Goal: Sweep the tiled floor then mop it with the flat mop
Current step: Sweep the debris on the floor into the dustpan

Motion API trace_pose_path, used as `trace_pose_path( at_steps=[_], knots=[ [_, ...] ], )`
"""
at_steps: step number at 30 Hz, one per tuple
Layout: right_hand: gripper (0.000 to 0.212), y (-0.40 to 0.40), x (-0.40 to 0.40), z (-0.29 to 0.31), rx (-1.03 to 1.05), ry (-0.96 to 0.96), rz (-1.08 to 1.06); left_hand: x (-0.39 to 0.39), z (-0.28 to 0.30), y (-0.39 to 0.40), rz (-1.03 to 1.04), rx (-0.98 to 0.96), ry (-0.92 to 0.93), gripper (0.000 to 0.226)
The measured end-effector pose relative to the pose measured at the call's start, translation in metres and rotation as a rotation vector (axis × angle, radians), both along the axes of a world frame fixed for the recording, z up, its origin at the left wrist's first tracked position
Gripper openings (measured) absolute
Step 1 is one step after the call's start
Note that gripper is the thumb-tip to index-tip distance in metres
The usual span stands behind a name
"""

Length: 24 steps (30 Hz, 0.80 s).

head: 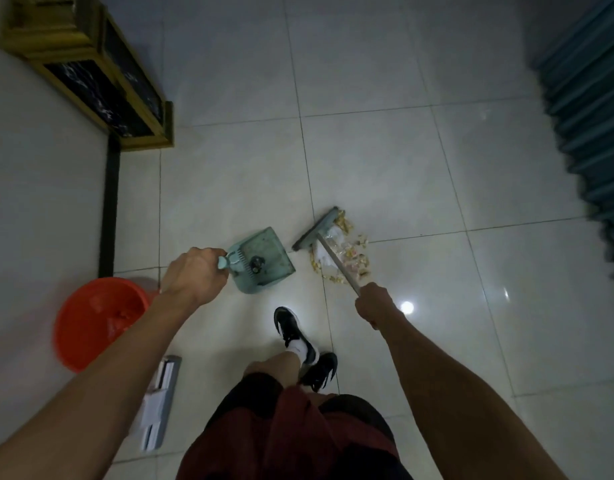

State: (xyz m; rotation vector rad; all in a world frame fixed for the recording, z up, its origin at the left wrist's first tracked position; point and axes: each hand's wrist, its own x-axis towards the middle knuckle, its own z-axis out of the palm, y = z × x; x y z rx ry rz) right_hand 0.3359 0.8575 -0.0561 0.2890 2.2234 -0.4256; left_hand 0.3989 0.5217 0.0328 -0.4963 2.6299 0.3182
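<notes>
**Me:** My left hand (194, 275) is wrapped round the handle of the dustpan (262, 259), at about nine o'clock from the middle of the view. The pan sits flat on the tiled floor (419, 161) with its mouth turned toward two o'clock.

**You:** And what's in it?

**Me:** One small dark bit; the rest looks bare. Just past its lip, toward three o'clock, the broom (317, 230) head rests on the floor, and the pile of yellowish scraps (343, 254) lies on its far side, at four o'clock from the pan. My right hand (376, 304) clutches the broom's shaft lower down.

**You:** So you're still sweeping?

**Me:** I'd say so, at the collecting stage. The next move, I judge, calls for getting the bristles behind the pile and drawing it toward nine o'clock into the pan while I hold the pan steady.

**You:** The mop?

**Me:** The flat mop (160, 400) lies at seven o'clock beside the orange bucket (97, 320), untouched.
</notes>
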Motion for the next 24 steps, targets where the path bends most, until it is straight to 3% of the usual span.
trace_pose_path(
  at_steps=[7,15,19,24],
  knots=[
    [0.03,-0.013,-0.001,0.006,-0.077,0.059,-0.139,-0.015,0.01,-0.008,-0.025,0.0,0.044,0.011],
    [0.034,-0.067,-0.088,-0.015,-0.172,0.084,-0.386,-0.085,-0.018,-0.056,-0.1,0.043,0.02,0.014],
    [0.04,-0.098,-0.128,-0.031,-0.142,0.082,-0.462,-0.121,-0.037,-0.088,-0.142,0.083,0.005,0.017],
    [0.031,-0.119,-0.137,-0.045,-0.075,0.001,-0.464,-0.163,-0.05,-0.118,-0.163,0.146,-0.024,0.013]
  ],
)
